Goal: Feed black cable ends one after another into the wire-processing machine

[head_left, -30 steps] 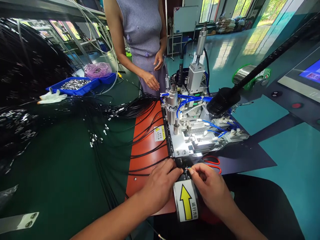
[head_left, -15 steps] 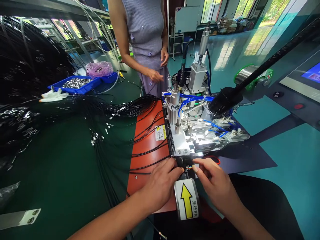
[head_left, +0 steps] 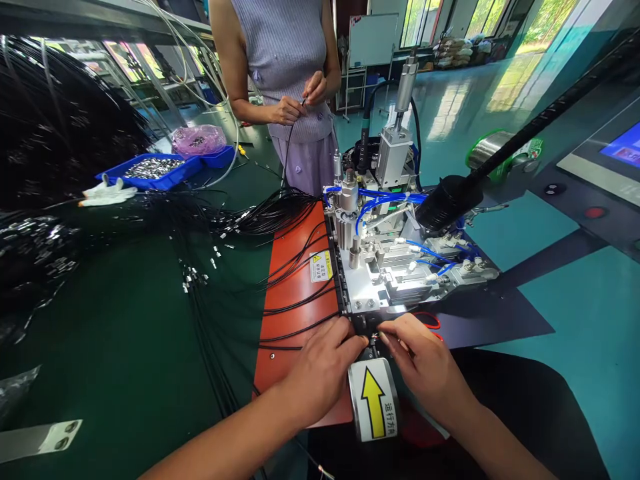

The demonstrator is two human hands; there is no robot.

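Observation:
At the front end of the metal machine (head_left: 400,267), my left hand (head_left: 327,357) lies over the edge of the orange plate (head_left: 295,280), its thumb and index finger closed near a cable end too small to make out. My right hand (head_left: 423,350) faces it from the right, thumb and fingertips pinched at the same small spot. Just below both hands is a white label with a yellow arrow (head_left: 372,400). Several black cables (head_left: 300,307) run across the orange plate toward the machine's edge.
Across the bench a person (head_left: 285,67) holds a black cable in both hands. Blue trays of metal parts (head_left: 153,168), a white glove (head_left: 109,192) and cable bundles (head_left: 280,210) lie on the left. A black flexible arm (head_left: 530,127) crosses the right side.
My right hand has shifted slightly left toward my left hand, which stays in place. The person opposite has raised both hands together and now holds a black cable.

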